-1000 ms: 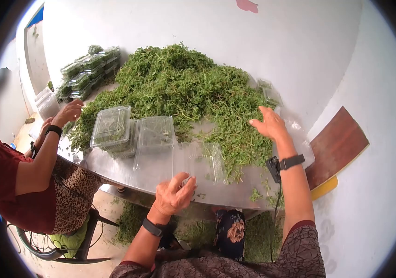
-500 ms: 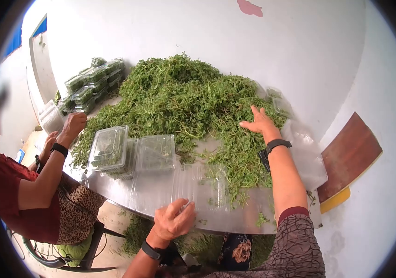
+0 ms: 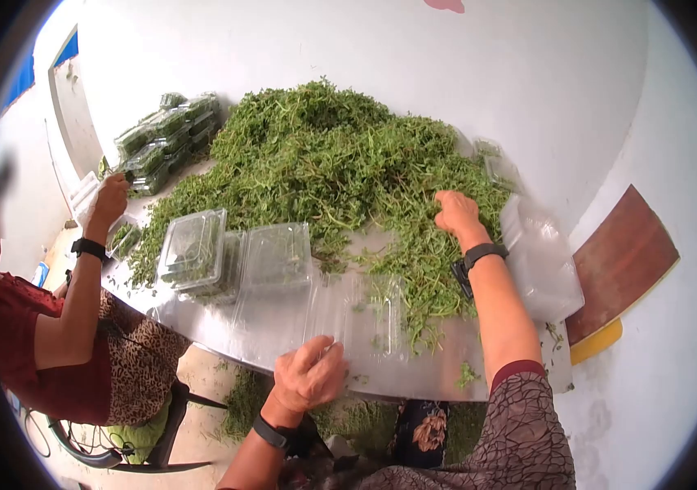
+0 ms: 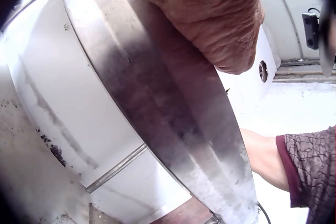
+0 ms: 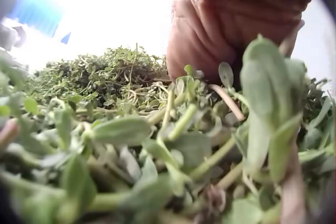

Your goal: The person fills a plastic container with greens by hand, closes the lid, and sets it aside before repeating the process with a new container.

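Note:
A large heap of cut purslane [image 3: 316, 155], with fleshy leaves and pale stems, covers the back and right of the metal table [image 3: 446, 371]. My right hand [image 3: 457, 214] is down in the right side of the heap, fingers bent around some stems; in the right wrist view, leaves hide the fingertips. At the table's front edge hovers my left hand [image 3: 309, 377], fingers loosely curled with nothing visible between them. Just beyond it lies an open clear plastic clamshell box [image 3: 357, 314]. A stack of clear boxes [image 3: 192, 245] stands to its left.
Filled boxes [image 3: 165, 135] are piled at the back left. Another person [image 3: 55, 327] sits at left, one hand [image 3: 108, 200] near a small open box [image 3: 124, 237]. A clear plastic bag [image 3: 540, 261] and a brown board [image 3: 626, 261] are at right.
My right hand, spread above the purslane before, has lowered into it and bent its fingers. My left hand stays near the table edge. The other person's hand moved up and left.

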`<state>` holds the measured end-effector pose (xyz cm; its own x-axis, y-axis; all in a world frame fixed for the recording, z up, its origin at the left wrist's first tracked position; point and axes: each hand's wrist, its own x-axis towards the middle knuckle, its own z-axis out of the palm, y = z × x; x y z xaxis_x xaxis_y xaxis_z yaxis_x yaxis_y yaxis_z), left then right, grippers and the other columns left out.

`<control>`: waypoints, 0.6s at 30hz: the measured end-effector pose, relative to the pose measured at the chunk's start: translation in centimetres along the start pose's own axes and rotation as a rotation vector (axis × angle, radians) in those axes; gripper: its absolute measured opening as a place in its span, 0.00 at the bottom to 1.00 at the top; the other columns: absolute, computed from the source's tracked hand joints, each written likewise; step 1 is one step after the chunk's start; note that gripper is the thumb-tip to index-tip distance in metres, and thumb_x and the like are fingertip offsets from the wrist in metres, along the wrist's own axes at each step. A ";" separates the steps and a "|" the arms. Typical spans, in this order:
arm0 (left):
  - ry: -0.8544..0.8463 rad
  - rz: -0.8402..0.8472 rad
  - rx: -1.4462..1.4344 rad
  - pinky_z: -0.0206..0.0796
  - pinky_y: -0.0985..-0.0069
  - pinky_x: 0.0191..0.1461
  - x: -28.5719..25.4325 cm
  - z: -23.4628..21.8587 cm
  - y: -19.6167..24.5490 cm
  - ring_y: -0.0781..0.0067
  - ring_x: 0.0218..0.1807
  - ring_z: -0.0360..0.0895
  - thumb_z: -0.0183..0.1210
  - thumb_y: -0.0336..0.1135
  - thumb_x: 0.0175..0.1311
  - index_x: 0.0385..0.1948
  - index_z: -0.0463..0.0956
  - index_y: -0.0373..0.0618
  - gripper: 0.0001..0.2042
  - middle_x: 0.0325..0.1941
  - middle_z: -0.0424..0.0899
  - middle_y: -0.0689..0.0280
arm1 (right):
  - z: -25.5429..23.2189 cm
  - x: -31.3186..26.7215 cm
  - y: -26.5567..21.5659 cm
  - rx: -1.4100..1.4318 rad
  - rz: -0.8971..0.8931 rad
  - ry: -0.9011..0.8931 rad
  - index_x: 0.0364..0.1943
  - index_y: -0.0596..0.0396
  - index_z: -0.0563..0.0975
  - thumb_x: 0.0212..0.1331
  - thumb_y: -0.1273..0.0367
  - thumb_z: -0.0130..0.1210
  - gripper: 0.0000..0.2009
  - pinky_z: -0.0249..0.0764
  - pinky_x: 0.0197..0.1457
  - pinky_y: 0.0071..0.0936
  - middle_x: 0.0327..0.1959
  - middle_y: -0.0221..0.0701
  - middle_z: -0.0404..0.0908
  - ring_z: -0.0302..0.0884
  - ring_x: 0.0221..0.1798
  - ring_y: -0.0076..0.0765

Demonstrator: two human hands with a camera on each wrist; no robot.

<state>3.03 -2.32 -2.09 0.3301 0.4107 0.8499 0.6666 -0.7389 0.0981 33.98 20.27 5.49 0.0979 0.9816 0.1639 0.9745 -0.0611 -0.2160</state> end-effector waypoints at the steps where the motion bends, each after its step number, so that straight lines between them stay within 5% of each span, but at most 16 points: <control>1: -0.007 -0.009 -0.006 0.70 0.78 0.24 0.1 -0.1 0.0 0.73 0.25 0.77 0.69 0.30 0.41 0.37 0.79 0.47 0.17 0.42 0.77 0.64 | -0.8 -0.3 -0.2 -0.025 0.005 -0.014 0.56 0.47 0.76 0.46 0.71 0.56 0.26 0.70 0.60 0.42 0.48 0.45 0.80 0.77 0.55 0.49; 10: 0.010 -0.029 -0.094 0.70 0.76 0.26 0.3 -0.1 -0.1 0.71 0.26 0.77 0.67 0.27 0.41 0.37 0.76 0.46 0.17 0.42 0.77 0.63 | -8.1 -4.9 1.4 0.295 0.058 0.274 0.56 0.53 0.74 0.50 0.64 0.60 0.26 0.72 0.56 0.39 0.49 0.46 0.80 0.78 0.54 0.50; 13: 0.014 -0.029 -0.127 0.70 0.75 0.26 0.3 0.0 -0.2 0.70 0.26 0.77 0.67 0.26 0.41 0.37 0.75 0.46 0.17 0.42 0.77 0.63 | -9.3 -7.6 1.3 0.500 0.065 0.163 0.56 0.55 0.75 0.52 0.62 0.60 0.25 0.72 0.55 0.38 0.48 0.49 0.80 0.78 0.52 0.46; 18: 0.022 -0.044 -0.150 0.71 0.74 0.27 0.1 0.2 -0.2 0.69 0.27 0.79 0.66 0.26 0.41 0.37 0.75 0.47 0.18 0.43 0.77 0.64 | -7.5 -10.8 1.5 0.280 0.063 0.032 0.55 0.55 0.76 0.55 0.61 0.60 0.23 0.72 0.50 0.37 0.42 0.46 0.81 0.79 0.46 0.43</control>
<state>3.05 -2.06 -2.12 0.2873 0.4335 0.8541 0.5719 -0.7929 0.2101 35.87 8.22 10.62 0.1673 0.9709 0.1712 0.8728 -0.0651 -0.4838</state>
